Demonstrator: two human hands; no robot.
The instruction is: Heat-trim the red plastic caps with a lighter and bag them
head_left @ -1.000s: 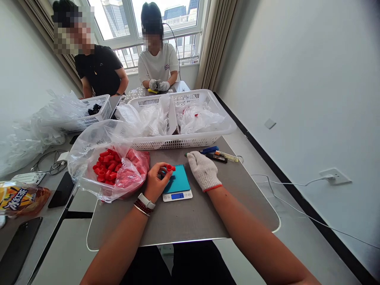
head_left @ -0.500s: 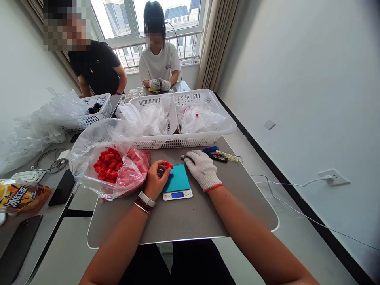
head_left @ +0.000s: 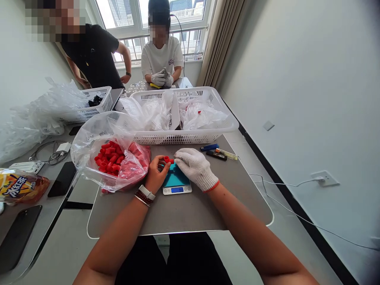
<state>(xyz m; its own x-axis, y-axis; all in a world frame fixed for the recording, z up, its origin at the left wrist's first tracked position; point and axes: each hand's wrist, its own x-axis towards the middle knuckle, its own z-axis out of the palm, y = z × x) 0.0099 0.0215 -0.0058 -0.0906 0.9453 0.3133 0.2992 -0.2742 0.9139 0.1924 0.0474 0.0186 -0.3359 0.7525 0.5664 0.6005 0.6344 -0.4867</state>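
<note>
My left hand [head_left: 154, 173], bare with a watch and bracelets, pinches a small red plastic cap [head_left: 168, 160] between its fingertips. The white-gloved fingertips of my right hand [head_left: 194, 168] reach the cap from the right, and I cannot see them grip it. Below both hands lies a small digital scale [head_left: 177, 190] with a teal pad and a lit blue display. Left of my left hand, a clear plastic bag [head_left: 89, 146] holds a heap of red caps [head_left: 108, 156] and a red-tinted inner bag.
A white plastic basket [head_left: 184, 137] of crumpled bags stands behind the scale on the grey board [head_left: 237, 198]. Several pens and lighters [head_left: 217, 154] lie to its right. A smaller basket [head_left: 97, 105], phones and a snack bag [head_left: 20, 186] sit left. A seated co-worker's gloved hands [head_left: 162, 78] work beyond.
My gloved right hand has moved left from beside the scale to the red cap. My left hand has moved slightly up and right, and the view has tilted.
</note>
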